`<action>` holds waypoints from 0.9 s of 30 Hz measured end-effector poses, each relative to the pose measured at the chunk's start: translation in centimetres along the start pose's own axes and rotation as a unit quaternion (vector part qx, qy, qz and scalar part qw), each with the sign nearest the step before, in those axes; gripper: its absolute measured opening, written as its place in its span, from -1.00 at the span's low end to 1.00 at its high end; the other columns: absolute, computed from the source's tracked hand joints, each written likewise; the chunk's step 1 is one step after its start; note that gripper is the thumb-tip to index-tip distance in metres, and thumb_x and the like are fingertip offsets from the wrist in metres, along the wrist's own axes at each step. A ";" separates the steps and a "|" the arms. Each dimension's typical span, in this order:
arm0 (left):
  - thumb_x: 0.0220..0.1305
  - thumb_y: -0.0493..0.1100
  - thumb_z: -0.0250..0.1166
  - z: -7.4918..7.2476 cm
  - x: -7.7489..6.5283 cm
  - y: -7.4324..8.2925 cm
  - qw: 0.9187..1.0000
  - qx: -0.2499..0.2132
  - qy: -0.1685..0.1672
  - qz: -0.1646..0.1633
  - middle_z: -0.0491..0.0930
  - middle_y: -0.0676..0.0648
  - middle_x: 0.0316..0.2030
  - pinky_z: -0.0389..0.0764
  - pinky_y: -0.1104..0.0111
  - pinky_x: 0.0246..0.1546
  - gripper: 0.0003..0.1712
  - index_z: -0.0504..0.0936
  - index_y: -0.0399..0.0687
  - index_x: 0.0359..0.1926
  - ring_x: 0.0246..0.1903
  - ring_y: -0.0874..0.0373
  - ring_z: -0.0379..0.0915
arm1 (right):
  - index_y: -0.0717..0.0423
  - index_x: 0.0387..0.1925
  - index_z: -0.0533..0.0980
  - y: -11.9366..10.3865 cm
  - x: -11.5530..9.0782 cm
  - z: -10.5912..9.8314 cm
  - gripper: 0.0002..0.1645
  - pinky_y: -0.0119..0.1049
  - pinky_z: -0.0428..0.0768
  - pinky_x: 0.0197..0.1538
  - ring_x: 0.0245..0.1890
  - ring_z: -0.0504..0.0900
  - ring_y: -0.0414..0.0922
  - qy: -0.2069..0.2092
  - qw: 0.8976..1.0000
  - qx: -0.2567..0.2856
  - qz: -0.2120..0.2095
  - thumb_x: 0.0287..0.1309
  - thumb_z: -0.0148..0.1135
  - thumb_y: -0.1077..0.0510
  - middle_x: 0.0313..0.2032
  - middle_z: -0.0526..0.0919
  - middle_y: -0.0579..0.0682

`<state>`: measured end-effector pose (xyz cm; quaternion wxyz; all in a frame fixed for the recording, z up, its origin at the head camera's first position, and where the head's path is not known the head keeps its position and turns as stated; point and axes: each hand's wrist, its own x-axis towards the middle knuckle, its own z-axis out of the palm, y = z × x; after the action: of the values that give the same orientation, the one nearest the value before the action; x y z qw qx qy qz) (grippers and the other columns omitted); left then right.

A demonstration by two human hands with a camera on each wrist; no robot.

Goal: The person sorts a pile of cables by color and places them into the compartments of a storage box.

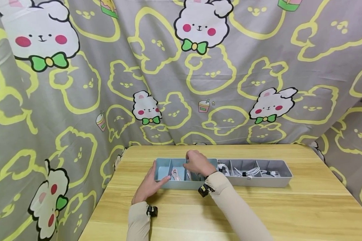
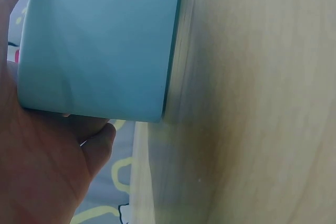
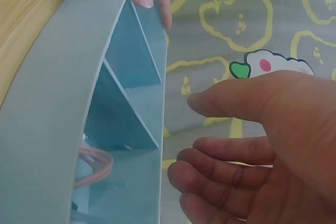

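A light blue divided storage box [image 1: 175, 185] lies lengthwise on the table. My left hand [image 1: 149, 184] holds its left end, thumb over the front rim and fingers round the end wall; the left wrist view shows the box's plain blue wall [image 2: 100, 45] against the palm. A pink-white cable [image 1: 175, 174] lies coiled in one compartment. Above the box's middle is my right hand [image 1: 198, 163]; in the right wrist view its fingers [image 3: 226, 177] are loosely bent, apart from the thumb, with nothing between them. It hides part of the compartments behind it.
A grey divided box [image 1: 266, 182] adjoins the blue one on the right, with white cables [image 1: 251, 171] in its compartments. The wooden table [image 1: 181, 214] reaches a patterned curtain [image 1: 175, 80] at the back and left.
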<state>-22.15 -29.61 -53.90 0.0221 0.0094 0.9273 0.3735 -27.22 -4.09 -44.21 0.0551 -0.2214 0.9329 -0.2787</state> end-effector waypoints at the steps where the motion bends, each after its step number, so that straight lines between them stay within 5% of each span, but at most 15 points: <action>1: 0.16 0.62 0.24 0.0 0.0 0.0 1.000 0.001 0.000 -0.001 -0.17 -0.23 0.67 0.11 -0.25 0.55 0.43 -0.37 0.10 0.68 0.63 -0.27 -0.10 | 0.06 -0.52 0.49 0.1 -0.1 -0.1 -0.69 -0.32 0.22 -0.55 -0.73 0.21 -0.22 0.000 1.000 0.001 0.000 0.30 0.37 0.09 -0.68 0.29 -0.15; 6: 0.18 0.61 0.23 0.0 -0.1 0.0 1.000 0.003 -0.002 0.002 -0.18 -0.23 0.67 0.10 -0.25 0.56 0.41 -0.38 0.12 0.68 0.63 -0.27 -0.11 | 0.15 -0.48 0.50 0.7 -0.8 -0.6 -0.72 -0.30 0.13 -0.52 -0.72 0.10 -0.21 0.004 1.000 0.016 0.002 0.31 0.35 0.12 -0.67 0.15 -0.15; 12: 0.19 0.61 0.23 -0.2 -0.2 -0.1 1.000 0.008 0.002 0.006 -0.17 -0.24 0.67 0.09 -0.26 0.56 0.40 -0.37 0.12 0.68 0.63 -0.28 -0.12 | 0.19 -0.23 0.64 1.4 -1.4 -1.0 -0.80 -0.31 0.23 -0.51 -0.73 0.21 -0.22 0.004 1.000 0.014 0.008 0.32 0.35 0.10 -0.63 0.32 -0.12; 19: 0.17 0.62 0.22 -0.1 -0.2 -0.2 1.000 0.008 0.000 0.002 -0.16 -0.24 0.67 0.08 -0.27 0.56 0.41 -0.38 0.13 0.68 0.63 -0.28 -0.12 | 0.30 0.07 0.63 2.0 -2.2 -1.7 -0.58 -0.26 0.50 -0.36 -0.71 0.48 -0.18 0.008 1.000 0.005 0.021 0.31 0.36 0.09 -0.45 0.61 -0.02; 27: 0.16 0.63 0.22 0.0 0.0 -0.2 1.000 0.004 -0.002 0.003 -0.17 -0.25 0.67 0.09 -0.27 0.55 0.42 -0.39 0.13 0.68 0.63 -0.28 -0.11 | 0.24 -0.02 0.64 3.1 -3.7 -3.1 -0.67 -0.27 0.45 -0.38 -0.70 0.44 -0.19 0.011 0.999 0.006 0.033 0.33 0.37 0.09 -0.53 0.58 -0.04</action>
<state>-22.18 -29.77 -54.07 0.0228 0.0132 0.9286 0.3701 -25.77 1.36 -43.40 0.0549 -0.1866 0.9387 -0.2844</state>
